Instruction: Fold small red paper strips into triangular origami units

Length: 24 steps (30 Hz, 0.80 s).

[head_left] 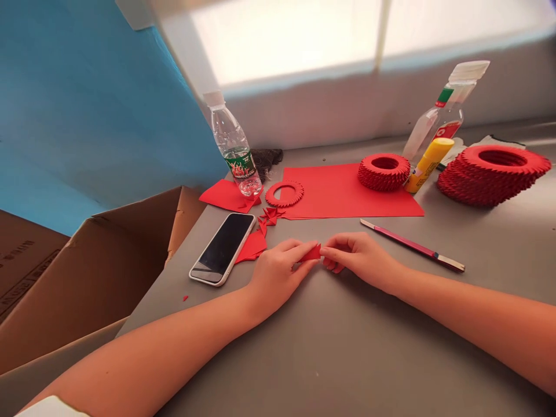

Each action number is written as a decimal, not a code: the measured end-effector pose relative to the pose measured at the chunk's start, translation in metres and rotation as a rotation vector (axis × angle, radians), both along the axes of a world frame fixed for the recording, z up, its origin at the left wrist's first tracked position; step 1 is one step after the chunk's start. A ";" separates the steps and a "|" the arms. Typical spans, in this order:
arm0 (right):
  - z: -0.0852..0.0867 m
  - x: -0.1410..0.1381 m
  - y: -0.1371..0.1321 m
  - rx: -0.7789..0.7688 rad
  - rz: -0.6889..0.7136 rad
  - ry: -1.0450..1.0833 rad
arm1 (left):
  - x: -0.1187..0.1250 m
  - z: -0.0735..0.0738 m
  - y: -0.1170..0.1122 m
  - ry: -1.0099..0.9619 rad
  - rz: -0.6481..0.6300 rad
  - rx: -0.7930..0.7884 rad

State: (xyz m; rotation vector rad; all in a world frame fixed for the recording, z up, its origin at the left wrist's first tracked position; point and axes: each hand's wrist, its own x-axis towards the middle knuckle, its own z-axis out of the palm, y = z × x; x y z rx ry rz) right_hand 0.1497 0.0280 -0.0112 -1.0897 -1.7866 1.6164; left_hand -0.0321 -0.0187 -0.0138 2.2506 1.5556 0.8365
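Rings (493, 175) sit stacked, sheet (347, 191) lies whole, and I see left hand (280, 281) and right hand (360, 260) pinching one folded red piece (311, 253).

Left hand (280, 278) and right hand (358, 260) together on a small folded piece of red paper (311, 253)

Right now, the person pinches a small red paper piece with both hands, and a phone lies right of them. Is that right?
No: the phone lies left of the left hand and right hand, not right of them, as the head view shows.
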 end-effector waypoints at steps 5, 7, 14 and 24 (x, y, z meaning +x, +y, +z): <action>-0.003 -0.002 -0.001 0.029 0.005 -0.018 | 0.001 -0.001 0.000 -0.028 -0.004 0.015; -0.005 -0.003 -0.001 0.032 -0.001 -0.016 | 0.001 -0.001 0.000 -0.022 -0.009 0.017; 0.000 -0.002 -0.002 0.002 -0.004 0.032 | 0.002 0.004 0.001 -0.009 0.012 -0.001; 0.005 -0.045 0.038 0.487 0.006 -0.289 | -0.023 0.016 -0.033 -0.030 0.084 -0.006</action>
